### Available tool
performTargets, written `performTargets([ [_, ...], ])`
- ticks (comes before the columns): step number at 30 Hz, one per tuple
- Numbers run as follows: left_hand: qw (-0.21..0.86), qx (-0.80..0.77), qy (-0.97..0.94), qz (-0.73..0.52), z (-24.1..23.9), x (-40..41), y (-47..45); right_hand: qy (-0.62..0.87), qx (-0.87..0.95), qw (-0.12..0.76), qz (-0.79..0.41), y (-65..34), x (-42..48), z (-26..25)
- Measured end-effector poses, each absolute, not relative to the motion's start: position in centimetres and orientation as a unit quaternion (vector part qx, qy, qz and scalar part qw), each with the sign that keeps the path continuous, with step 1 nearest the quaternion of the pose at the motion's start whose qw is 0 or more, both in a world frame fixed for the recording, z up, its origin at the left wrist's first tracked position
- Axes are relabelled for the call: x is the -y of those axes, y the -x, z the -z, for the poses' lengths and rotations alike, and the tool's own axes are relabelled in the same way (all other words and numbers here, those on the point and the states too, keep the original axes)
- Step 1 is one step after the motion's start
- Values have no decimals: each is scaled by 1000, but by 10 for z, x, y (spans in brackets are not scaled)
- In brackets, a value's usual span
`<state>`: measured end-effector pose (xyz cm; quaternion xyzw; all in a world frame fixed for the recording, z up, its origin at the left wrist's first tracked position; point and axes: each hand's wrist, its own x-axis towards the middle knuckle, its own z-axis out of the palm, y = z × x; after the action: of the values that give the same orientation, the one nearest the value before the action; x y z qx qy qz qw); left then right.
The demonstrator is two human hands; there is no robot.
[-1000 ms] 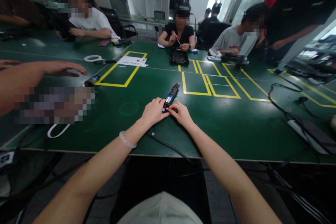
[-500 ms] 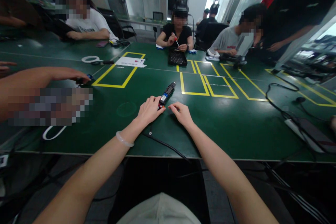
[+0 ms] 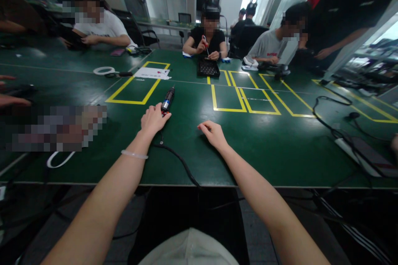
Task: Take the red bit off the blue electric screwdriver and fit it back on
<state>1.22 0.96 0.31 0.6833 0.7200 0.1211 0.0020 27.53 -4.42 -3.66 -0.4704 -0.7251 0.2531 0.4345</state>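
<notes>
My left hand [image 3: 153, 120] is closed around the rear of a corded electric screwdriver [image 3: 168, 99], which is black with a blue band. Its thin bit points away from me, and the body lies low over the green table. From its back end a black cord [image 3: 182, 159] runs over the table's near edge. To the right, my right hand [image 3: 214, 133] rests near the table top with its fingers curled in and nothing visible in them. A gap of bare table separates it from the screwdriver.
Yellow tape outlines [image 3: 230, 109] mark the green table [image 3: 183, 132]. A white paper sheet [image 3: 151, 73] and a black tray [image 3: 208, 68] lie farther back. Another person across holds a red-handled screwdriver [image 3: 205, 43]. Black cables [image 3: 326, 120] run along the right; a co-worker's hand [image 3: 12, 100] is at left.
My left hand has moved left with the electric screwdriver, drawing its cord along and turning the bit more straight ahead. My right hand stays nearly in place. The co-worker's arm at left has drawn back.
</notes>
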Motion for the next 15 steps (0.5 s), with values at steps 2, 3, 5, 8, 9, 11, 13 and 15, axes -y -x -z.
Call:
performTargets([
  [2,-28,-727,-674,-132,-4,-10,-9,472,726,432,-253,-275,44,36],
  [3,-48,-723,-674,-142,-4,-9,-8,472,727,430,-252,-275,44,36],
  [5,-79,-708,-684,-159,-3,-6,-9,473,728,428,-250,-275,44,36],
  [8,-86,-686,-706,-153,-3,-3,-12,473,730,426,-247,-274,44,38],
  [9,-86,-682,-712,-145,-2,-3,-14,473,730,426,-247,-275,44,39],
  [11,-93,-677,-718,-132,-2,-2,-17,473,730,427,-247,-275,43,40],
  [13,-101,-679,-716,-127,-2,-3,-19,473,730,427,-248,-274,43,41],
  [15,-102,-688,-706,-135,-1,-4,-20,473,729,428,-249,-274,43,41],
])
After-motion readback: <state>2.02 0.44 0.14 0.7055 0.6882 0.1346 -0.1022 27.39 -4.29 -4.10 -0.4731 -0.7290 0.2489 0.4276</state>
